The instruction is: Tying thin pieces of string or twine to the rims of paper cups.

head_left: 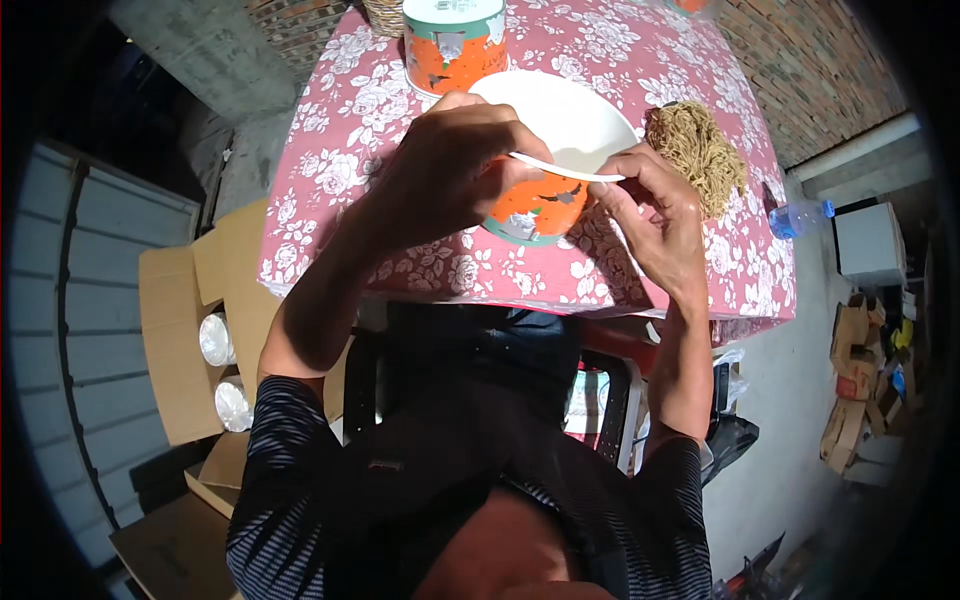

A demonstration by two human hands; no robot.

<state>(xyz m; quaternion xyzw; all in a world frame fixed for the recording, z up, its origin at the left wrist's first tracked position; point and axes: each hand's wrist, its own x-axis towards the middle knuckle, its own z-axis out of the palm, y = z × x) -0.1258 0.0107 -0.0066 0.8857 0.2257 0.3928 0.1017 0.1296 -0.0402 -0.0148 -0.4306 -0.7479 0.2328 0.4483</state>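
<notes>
An orange paper tub point(540, 205) with a green lower band stands near the table's front edge, its white inside point(560, 110) turned up toward me. My left hand point(465, 165) has its fingers closed at the left of the tub's near rim. At the right end of that rim, my right hand point(655, 215) pinches with thumb and fingers. Between both hands runs a curved white edge, bright in the sun, that looks like the tub's lip. Beyond my left hand is a second orange and green tub point(455, 50), its pale round end up.
A pink floral cloth covers the table point(330, 180). To the right lie a tan tangle like dried noodles point(697, 158) and a plastic bottle point(800, 218). Open cardboard boxes point(175, 350) with white round items stand at left. Cartons point(855, 390) are heaped at right.
</notes>
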